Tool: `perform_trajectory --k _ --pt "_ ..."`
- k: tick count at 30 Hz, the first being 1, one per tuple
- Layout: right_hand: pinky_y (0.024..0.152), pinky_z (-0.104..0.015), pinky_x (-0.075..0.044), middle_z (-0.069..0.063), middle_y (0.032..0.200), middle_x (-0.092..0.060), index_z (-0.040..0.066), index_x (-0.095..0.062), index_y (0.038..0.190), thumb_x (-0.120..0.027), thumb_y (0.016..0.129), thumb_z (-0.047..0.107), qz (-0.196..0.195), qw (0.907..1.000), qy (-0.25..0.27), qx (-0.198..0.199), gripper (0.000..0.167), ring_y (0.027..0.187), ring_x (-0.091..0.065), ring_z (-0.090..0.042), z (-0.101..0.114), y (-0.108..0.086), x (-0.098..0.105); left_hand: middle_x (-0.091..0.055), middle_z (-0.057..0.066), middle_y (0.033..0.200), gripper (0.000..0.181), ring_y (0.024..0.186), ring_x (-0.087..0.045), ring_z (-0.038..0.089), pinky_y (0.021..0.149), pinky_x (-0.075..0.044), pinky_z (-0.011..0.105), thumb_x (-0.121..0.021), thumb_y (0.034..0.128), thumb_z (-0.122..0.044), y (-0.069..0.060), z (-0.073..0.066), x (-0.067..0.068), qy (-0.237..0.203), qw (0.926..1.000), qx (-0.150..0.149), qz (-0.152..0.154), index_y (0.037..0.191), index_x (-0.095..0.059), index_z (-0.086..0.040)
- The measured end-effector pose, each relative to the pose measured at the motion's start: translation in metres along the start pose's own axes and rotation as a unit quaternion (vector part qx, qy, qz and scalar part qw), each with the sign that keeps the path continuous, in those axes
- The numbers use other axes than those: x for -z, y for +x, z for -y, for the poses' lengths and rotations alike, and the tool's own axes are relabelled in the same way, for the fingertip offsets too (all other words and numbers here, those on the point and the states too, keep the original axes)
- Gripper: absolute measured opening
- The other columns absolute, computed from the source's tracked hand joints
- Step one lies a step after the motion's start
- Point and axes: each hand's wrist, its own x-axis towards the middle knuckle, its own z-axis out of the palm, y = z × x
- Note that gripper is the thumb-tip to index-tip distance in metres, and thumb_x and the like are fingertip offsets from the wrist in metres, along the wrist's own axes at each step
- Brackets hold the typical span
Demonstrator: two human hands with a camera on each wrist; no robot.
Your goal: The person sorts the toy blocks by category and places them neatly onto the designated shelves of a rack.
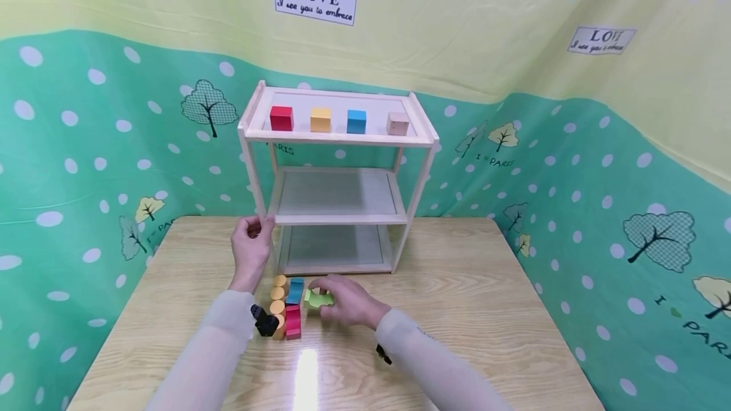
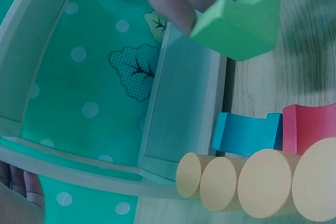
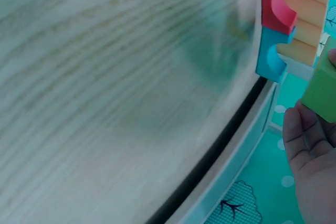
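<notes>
My right hand (image 1: 349, 302) grips a light green block (image 1: 317, 299) with a curved notch, between thumb and fingers. In the left wrist view the green block (image 2: 241, 30) is seen raised off the table. My left hand (image 1: 251, 252) has its fingers curled at the left front post of a pale wooden shelf rack (image 1: 337, 139). Left of the green block lie a blue notched block (image 1: 294, 291) and a red notched block (image 1: 293, 322), end to end. Beside them runs a row of several yellow cylinders (image 2: 265, 183).
On the rack's top shelf stand a red cube (image 1: 282, 118), a yellow cube (image 1: 320, 120), a blue cube (image 1: 356, 122) and a plain wood cube (image 1: 397, 123). The rack stands at the back of the wooden table (image 1: 457, 322), before a patterned curtain (image 1: 485, 176).
</notes>
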Motion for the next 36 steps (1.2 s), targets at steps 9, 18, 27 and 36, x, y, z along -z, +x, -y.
perform_trajectory --k 9,18,27,36 --pt "0.082 -0.023 -0.046 0.007 0.114 -0.06 0.023 -0.052 0.134 -0.07 0.085 0.022 -0.014 0.9984 -0.024 0.049 0.052 0.098 -0.054 -0.004 0.006 0.001 0.021 -0.056 0.005 0.099 0.045 0.086 -0.05 0.014 0.068 -0.043 0.021 -0.062 0.0914 -0.043 0.001 0.001 0.0 0.001 1.0 0.001 -0.005 0.112 -0.057 -0.003" --pt "0.083 -0.025 -0.046 0.004 0.118 -0.058 0.021 -0.05 0.135 -0.066 0.086 0.021 -0.005 0.9961 -0.044 0.077 0.052 0.103 -0.055 -0.011 0.013 0.001 0.045 -0.056 0.004 0.098 0.045 0.087 -0.05 0.015 0.069 -0.043 0.022 -0.061 0.0916 -0.042 0.002 0.004 -0.001 0.001 1.0 -0.003 -0.008 0.112 -0.057 -0.002" --pt "0.088 -0.023 -0.045 0.006 0.123 -0.057 0.023 -0.05 0.137 -0.067 0.088 0.024 0.013 0.9916 -0.081 0.1 0.052 0.108 -0.051 -0.007 0.025 0.003 0.063 -0.056 0.004 0.099 0.046 0.087 -0.05 0.014 0.07 -0.043 0.022 -0.061 0.0913 -0.044 0.002 0.005 -0.001 0.002 1.0 0.0 -0.008 0.112 -0.056 -0.003" --pt "0.084 -0.023 -0.046 0.005 0.121 -0.058 0.022 -0.052 0.134 -0.067 0.087 0.022 0.007 0.9864 -0.109 0.122 0.05 0.105 -0.051 -0.007 0.036 0.008 0.088 -0.056 0.005 0.1 0.047 0.088 -0.05 0.015 0.07 -0.043 0.022 -0.061 0.0913 -0.044 0.001 0.004 -0.001 0.002 1.0 0.003 -0.004 0.113 -0.056 -0.003"
